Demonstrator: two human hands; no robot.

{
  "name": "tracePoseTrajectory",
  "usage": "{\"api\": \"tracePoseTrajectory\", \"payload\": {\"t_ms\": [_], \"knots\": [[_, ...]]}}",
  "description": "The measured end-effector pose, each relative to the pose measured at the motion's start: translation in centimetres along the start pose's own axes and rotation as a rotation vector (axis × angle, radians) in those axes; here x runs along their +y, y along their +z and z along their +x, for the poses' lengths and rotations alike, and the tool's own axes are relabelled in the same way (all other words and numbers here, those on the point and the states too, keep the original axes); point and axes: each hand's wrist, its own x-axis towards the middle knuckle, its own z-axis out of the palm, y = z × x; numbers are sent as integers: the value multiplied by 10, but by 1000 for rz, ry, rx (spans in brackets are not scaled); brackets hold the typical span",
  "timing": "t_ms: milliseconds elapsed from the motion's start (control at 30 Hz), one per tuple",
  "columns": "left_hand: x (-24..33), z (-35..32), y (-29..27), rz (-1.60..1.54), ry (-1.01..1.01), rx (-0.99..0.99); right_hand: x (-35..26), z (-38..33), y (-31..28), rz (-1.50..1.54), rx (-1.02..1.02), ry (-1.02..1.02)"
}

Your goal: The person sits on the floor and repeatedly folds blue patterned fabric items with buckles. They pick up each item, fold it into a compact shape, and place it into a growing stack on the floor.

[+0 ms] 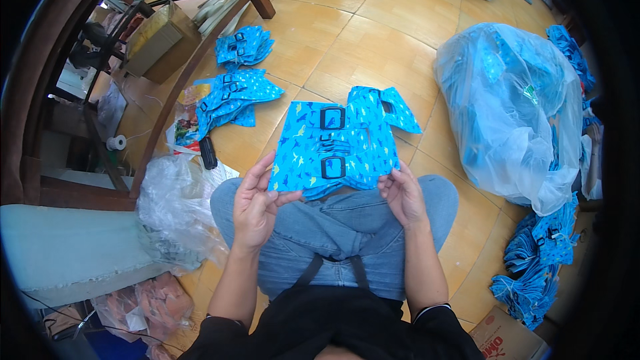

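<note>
A bright blue fabric piece (303,137) with small yellow-green and dark blue figures is held flat above my lap. Two black rectangular frames, like buckles, sit on it one above the other, with dark slits between them. My left hand (255,208) pinches its lower left corner between thumb and fingers. At the lower right edge, my right hand (405,199) grips it with closed fingertips. More blue fabric (404,112) with a black frame lies just beyond its upper right side. Folded blue layers show under the lower edge.
Two piles of blue pieces (241,93) lie ahead left on the tiled floor (347,43). At right stands a big clear plastic bag (510,113) of blue pieces, with tied bundles (527,297) nearer me. A wooden frame (193,70) and crumpled plastic (177,203) are at left.
</note>
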Motion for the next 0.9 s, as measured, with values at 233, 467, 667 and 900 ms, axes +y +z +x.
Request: {"api": "tracePoseTrajectory", "payload": {"t_ms": [233,467,667,900], "knots": [[2,-3,7,-29,2,13,-1,-1,1,-13,4,-4],[2,-4,6,-20,4,24,0,0,0,-21,-5,-11],[3,-5,7,-10,-8,23,0,0,0,-28,-12,-13],[3,-6,5,3,-7,28,0,-1,1,-52,-4,-5]]}}
